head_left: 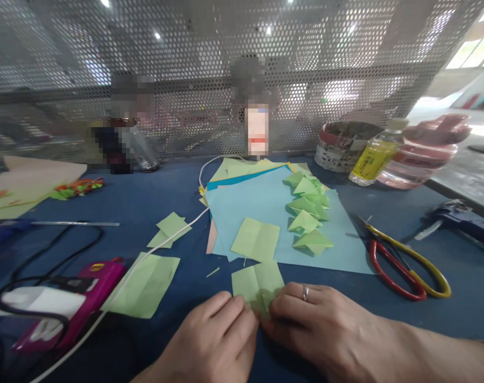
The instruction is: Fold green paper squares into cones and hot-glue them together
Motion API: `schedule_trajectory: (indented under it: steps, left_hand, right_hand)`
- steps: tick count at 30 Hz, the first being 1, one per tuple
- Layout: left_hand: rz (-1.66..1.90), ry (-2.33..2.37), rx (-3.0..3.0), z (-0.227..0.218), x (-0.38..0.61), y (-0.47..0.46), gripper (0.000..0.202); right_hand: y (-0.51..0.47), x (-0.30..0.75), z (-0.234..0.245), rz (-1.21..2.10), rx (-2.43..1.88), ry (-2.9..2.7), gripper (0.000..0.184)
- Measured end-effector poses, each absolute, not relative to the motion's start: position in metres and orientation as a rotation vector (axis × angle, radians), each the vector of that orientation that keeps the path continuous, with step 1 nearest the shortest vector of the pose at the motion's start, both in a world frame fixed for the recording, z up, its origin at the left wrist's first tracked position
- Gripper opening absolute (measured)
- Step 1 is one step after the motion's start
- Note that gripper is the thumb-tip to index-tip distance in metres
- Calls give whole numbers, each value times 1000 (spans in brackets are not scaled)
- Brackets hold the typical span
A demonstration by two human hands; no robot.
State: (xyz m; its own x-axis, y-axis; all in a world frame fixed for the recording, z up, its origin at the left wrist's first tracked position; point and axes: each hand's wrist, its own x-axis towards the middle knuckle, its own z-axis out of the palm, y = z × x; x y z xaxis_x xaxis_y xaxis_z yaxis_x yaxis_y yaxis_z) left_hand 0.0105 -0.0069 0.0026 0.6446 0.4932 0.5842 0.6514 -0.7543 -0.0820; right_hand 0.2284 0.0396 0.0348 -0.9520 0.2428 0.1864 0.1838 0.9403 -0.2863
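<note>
- Head view: the left hand (221, 335) and right hand (317, 319), close together, pinch the near edge of a creased green paper square (245, 282) above the blue surface (173, 189).
- Just beyond, a flat green square (256, 239) overlies light-blue paper (257, 199), beside folded green pieces (309, 206).
- Scissors (414, 275) lie rightward.

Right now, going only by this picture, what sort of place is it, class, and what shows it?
Probably a craft worktable, perhaps in a workshop: folded green papers and scissors lie on it, and a perforated metal screen stands behind.
</note>
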Motion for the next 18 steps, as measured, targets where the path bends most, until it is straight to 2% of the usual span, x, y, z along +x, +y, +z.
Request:
schedule_trajectory:
  steps: [7, 18]
  left_hand:
    - [-658, -974, -2404, 0, 4, -18, 31]
    - [-850, -924, -2509, -7, 12, -15, 29]
  right_hand:
    - [39, 228, 34, 385, -314, -2871, 33]
    - [42, 230, 32, 472, -393, -2790, 33]
